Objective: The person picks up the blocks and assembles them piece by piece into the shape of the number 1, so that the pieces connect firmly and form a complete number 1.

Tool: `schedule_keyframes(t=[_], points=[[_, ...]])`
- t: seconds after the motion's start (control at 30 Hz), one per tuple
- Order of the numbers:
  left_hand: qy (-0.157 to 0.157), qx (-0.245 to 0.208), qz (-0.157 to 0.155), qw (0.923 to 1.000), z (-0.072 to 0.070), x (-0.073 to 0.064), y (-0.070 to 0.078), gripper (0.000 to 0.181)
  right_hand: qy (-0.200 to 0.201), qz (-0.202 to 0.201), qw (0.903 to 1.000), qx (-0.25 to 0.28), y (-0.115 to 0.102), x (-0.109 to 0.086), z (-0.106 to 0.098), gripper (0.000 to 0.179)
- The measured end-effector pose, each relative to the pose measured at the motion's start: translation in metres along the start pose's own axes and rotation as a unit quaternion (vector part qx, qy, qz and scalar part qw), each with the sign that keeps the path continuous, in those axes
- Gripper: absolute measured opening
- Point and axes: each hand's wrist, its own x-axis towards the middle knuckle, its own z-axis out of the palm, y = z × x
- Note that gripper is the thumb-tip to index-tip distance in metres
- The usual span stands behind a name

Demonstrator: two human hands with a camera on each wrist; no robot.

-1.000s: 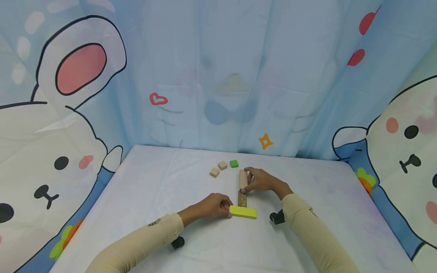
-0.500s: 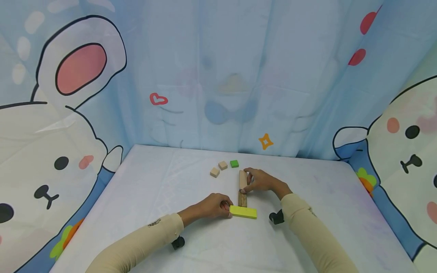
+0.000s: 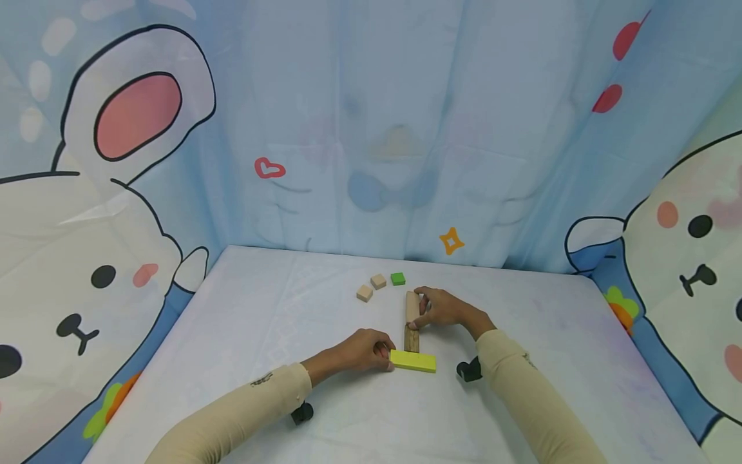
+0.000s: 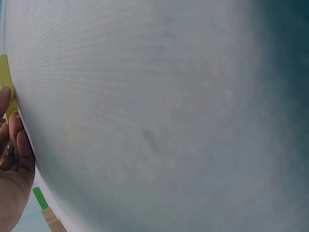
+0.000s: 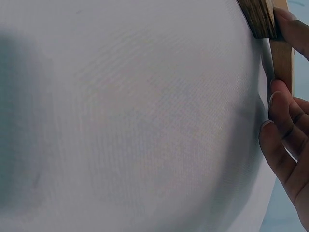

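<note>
In the head view, my left hand (image 3: 366,350) pinches the left end of a flat yellow block (image 3: 413,361). The left wrist view also shows fingers around that yellow block (image 4: 7,79). Beyond it stretches a dark-grained wooden block (image 3: 411,339), its near end right at the yellow block's far side. A paler wooden block (image 3: 412,305) continues the line away from me. My right hand (image 3: 445,307) holds this pale block lengthwise, thumb at the near end and index finger at the far end. The right wrist view shows the pale block (image 5: 281,60) meeting the dark-grained block (image 5: 258,18).
Two small pale wooden cubes (image 3: 364,293) and a small green block (image 3: 397,278) lie near the back of the white-covered table (image 3: 278,296). A blue patterned curtain (image 3: 382,129) hangs behind. Black devices hang under both wrists.
The far end of the pale wooden block and my right fingertips have come slightly nearer to me. My left hand and the yellow block stay almost in place.
</note>
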Motion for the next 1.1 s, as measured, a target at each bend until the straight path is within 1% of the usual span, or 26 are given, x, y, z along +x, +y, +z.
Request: schedule_keyframes(t=[0.43,0.63,0.87,1.1], points=[[-0.001,0.002,0.001,1.0000,-0.0020,-0.0022,0.0034,0.029,-0.009,0.004,0.9999,-0.005,0.0041,0.0041,0.0015,0.100],[0.001,0.004,0.004,1.0000,-0.0018,-0.0022,0.0022,0.030,-0.012,-0.002,0.9999,-0.009,0.0047,0.0045,0.0010,0.101],[0.000,0.000,0.003,1.0000,-0.0010,-0.0008,0.0005,0.030,-0.011,0.003,0.9998,-0.013,0.0060,0.0047,0.0016,0.101],[-0.002,0.001,0.001,1.0000,-0.0023,-0.0023,0.0031,0.030,-0.012,0.003,0.9999,-0.009,0.0034,0.0034,0.0008,0.099]])
